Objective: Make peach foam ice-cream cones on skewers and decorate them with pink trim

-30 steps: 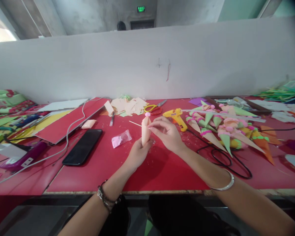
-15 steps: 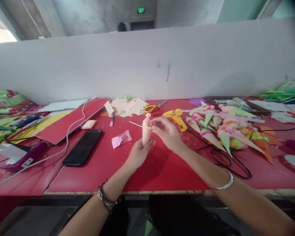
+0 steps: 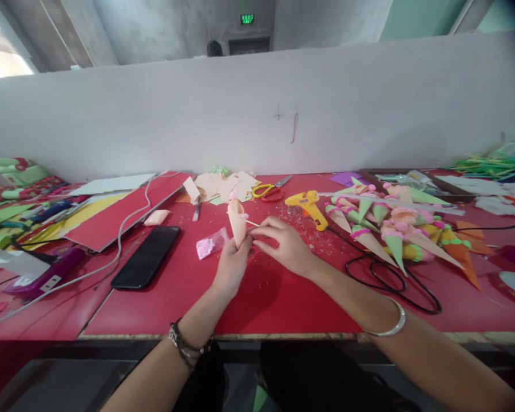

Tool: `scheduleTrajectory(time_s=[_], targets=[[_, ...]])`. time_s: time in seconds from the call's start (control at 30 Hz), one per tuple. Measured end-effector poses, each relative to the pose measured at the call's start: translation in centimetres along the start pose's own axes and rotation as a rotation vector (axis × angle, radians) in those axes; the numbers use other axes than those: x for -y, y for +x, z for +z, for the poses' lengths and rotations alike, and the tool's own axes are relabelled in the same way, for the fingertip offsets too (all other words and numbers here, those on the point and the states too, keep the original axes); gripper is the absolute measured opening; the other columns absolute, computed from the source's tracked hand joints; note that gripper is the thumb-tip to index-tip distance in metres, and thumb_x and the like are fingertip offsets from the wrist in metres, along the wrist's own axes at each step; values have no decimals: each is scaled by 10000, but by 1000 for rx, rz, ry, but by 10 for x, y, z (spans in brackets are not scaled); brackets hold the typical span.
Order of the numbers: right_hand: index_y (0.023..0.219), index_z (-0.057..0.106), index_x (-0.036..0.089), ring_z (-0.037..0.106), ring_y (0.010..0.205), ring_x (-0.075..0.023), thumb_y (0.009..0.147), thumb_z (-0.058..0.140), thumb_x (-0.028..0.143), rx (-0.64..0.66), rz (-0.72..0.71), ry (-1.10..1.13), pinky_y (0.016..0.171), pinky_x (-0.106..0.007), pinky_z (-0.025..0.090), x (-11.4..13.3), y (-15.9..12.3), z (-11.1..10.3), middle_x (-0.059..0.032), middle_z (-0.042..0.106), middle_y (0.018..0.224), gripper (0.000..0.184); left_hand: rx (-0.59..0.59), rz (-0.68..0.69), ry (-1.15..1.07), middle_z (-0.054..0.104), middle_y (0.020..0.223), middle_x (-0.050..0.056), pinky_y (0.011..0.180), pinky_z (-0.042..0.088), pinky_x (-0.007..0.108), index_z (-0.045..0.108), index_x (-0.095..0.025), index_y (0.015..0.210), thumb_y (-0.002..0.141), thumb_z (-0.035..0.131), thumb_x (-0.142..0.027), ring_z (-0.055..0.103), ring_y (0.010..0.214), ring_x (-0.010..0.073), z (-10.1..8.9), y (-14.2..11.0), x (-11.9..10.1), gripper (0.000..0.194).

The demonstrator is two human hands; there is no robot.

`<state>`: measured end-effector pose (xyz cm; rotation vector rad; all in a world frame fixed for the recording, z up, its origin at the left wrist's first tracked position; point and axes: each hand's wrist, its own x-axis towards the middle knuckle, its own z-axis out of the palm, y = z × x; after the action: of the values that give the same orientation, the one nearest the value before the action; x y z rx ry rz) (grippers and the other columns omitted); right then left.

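My left hand (image 3: 232,263) is closed around the lower end of a peach paper cone (image 3: 237,226), held upright above the red table. A pink pom-pom (image 3: 233,195) sits at the cone's top, and smaller pink ones show at its right side. A thin pale stick (image 3: 252,223) runs from behind the cone to the fingertips of my right hand (image 3: 281,240), which is pinched on its right end. Just left of the cone lies a small clear bag of pink pom-poms (image 3: 212,244).
A yellow glue gun (image 3: 306,207) with a black cord lies right of my hands, near yellow-handled scissors (image 3: 272,189). Finished paper cones (image 3: 395,229) are piled at the right. A black phone (image 3: 146,257) lies left; peach paper pieces (image 3: 227,186) are at the back.
The cone and my left hand have moved left and slightly down. My right hand has shifted left and lower, its fingers now at the stick's end instead of against the cone's side.
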<state>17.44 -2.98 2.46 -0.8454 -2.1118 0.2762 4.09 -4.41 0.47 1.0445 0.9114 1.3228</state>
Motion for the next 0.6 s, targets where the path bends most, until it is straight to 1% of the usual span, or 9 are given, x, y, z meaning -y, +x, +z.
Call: scheduleTrajectory(time_s=[0.17,0.3,0.43,0.6], targets=[[886,605,188,538,791,-136,791,499,180,-8,60,51,727,-268,436,-1,1,1,-35,553,836,142,1,-20,32,648,917,44,742,414,221,626,-161,970,726,547,-270,574,819,122,1,-1,-1,279],[860,608,190,543,782,-134,783,505,156,-20,64,64,719,-266,438,0,1,0,-32,563,827,133,-8,-24,85,650,944,50,754,407,233,620,-173,1003,724,554,-284,574,844,131,0,-1,-3,307],[813,613,173,539,758,-136,779,509,154,-30,49,37,707,-270,437,0,1,-1,-35,558,796,111,-16,-31,146,651,937,52,730,401,228,621,-181,1014,728,555,-322,574,832,130,-2,0,-2,326],[823,618,173,536,764,-135,778,511,161,-34,36,76,710,-274,435,0,1,-1,-37,556,806,117,-8,-34,101,656,886,48,745,406,238,620,-174,1015,725,562,-329,579,785,121,-1,-1,-2,334]])
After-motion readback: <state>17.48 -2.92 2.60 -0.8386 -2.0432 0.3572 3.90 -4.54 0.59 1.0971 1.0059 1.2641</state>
